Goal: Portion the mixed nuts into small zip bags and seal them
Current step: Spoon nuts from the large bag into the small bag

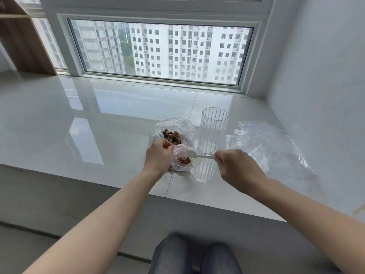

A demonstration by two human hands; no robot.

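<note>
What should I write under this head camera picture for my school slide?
Left hand holds a small zip bag open while right hand spoons in mixed nuts.

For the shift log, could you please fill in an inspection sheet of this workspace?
Surface: glossy white ledge, reflective.
Job's things: large bag of nuts open; small zip bag part-filled; white spoon at its mouth; empty bags lying right.
Clutter: empty ribbed glass standing upright.
Grippers: left hand holds small bag open; right hand grips spoon handle.
Cables: nothing seen.
Surroundings: window, wooden shelf at left.
</note>
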